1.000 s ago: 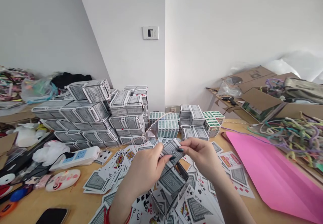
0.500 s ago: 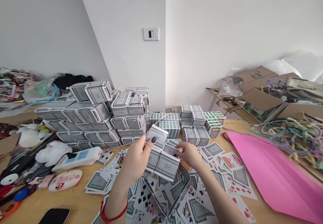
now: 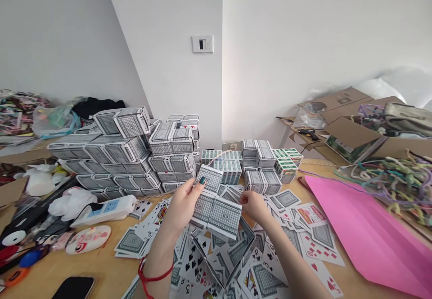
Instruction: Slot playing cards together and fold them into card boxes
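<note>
My left hand point(image 3: 182, 204), with dark green nail polish and a red string bracelet, grips a block folded from playing cards point(image 3: 224, 216) by its left side, the thumb on top. The block's patterned grey card backs face up, and it is tilted. My right hand point(image 3: 253, 205) is at the block's right edge with its fingers curled together; what they pinch, if anything, is hidden. Beneath the block stands an open card frame point(image 3: 211, 269) with loose cards inside and around it. Beyond my hands lie more loose cards point(image 3: 231, 192).
Stacked card blocks point(image 3: 111, 148) rise at back left, with smaller stacks point(image 3: 261, 180) at back centre. Green-and-white card boxes point(image 3: 227, 166) stand between them. A pink sheet point(image 3: 367, 231) lies right, a power strip point(image 3: 108, 209) and phone point(image 3: 74, 287) left.
The card block has tipped so more of its front top face shows. My right hand has shifted slightly right, its fingers curling closer together. My left hand keeps its grip.
</note>
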